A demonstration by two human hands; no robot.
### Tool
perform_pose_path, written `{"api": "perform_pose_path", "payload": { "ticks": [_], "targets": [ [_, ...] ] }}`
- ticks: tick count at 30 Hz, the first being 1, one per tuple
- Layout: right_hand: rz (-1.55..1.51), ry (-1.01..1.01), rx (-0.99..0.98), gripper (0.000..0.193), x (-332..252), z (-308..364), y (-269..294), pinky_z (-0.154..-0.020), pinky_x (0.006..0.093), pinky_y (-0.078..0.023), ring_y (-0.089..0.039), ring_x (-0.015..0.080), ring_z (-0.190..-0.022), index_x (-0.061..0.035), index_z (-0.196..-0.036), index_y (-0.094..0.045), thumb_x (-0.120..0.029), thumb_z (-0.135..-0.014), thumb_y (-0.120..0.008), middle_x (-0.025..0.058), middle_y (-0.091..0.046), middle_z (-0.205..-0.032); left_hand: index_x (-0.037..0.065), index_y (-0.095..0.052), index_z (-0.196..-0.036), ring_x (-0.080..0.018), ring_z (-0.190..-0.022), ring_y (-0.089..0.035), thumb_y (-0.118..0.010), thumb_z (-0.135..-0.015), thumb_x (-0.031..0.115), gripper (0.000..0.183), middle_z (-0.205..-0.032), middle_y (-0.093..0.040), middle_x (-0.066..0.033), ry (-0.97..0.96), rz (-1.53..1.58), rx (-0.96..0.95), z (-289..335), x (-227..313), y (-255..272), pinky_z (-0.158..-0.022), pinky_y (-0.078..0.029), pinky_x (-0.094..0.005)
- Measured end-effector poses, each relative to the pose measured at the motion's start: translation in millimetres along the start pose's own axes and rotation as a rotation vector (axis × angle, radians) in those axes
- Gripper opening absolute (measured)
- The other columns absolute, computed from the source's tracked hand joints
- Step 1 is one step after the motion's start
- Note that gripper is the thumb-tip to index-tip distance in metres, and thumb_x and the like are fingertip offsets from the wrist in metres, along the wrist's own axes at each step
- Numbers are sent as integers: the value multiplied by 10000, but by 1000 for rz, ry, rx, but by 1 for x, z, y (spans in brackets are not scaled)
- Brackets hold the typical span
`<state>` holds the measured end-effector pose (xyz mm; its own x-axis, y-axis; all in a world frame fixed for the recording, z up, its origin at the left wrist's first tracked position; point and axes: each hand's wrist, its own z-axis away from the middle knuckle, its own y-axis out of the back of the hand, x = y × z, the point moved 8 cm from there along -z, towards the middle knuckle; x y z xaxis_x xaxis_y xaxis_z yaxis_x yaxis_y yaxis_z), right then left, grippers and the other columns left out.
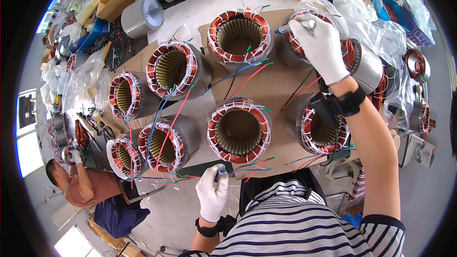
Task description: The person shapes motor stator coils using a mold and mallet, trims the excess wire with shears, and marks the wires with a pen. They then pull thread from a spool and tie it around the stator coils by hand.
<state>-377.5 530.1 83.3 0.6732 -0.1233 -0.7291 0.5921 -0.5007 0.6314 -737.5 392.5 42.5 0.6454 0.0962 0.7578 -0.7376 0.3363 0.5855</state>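
Note:
My right hand (316,47), in a white glove, is closed on a marker pen (284,29) with a blue tip pointing left. It is held over the rim of the far right motor stator (290,50), partly hidden by the glove; I cannot tell whether the tip touches it. At the near table edge my left hand (213,194), also gloved, is closed around a small blue cap (221,172). Just beyond it stands the near middle stator (239,152), its copper windings laced with white cord. Blue and red lead wires (252,169) lie close to that hand.
Several more stators stand on the cardboard (278,85), including the far middle one (259,52). Loose leads (247,81) cross between them. Bare metal stator housings (143,16) and plastic bags (376,33) crowd the far side. A co-worker (90,185) sits at left.

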Motion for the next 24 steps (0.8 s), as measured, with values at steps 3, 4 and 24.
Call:
{"api": "perform_pose_path", "payload": {
  "ticks": [3, 4, 24],
  "targets": [
    [26, 34, 1, 234, 7, -8, -11, -658, 371, -504, -643, 333, -703, -38, -850, -672, -267, -819, -634, 169, -646, -728, -13, -614, -970, -221, -665, -610, -605, -886, 226, 253, -811, -628, -137, -2, -5, 12, -2, 0, 2, -640, -484, -306],
    [14, 63, 0, 233, 7, -9, -16, -666, 379, -507, -645, 339, -721, -41, -852, -672, -269, -818, -634, 172, -648, -739, -12, -614, -969, -223, -665, -610, -606, -883, 217, 244, -810, -626, -139, -11, 8, 28, -2, 0, 3, -642, -485, -306],
    [85, 354, -318, 294, -142, -52, -105, -607, 253, -448, -554, 101, -617, 25, -939, -656, -259, -884, -601, 59, -633, -690, -1, -607, -961, -191, -593, -578, -627, -846, 94, 151, -757, -605, -103, 10, 209, 162, -8, -31, 23, -553, -465, -286]
  ]
}}
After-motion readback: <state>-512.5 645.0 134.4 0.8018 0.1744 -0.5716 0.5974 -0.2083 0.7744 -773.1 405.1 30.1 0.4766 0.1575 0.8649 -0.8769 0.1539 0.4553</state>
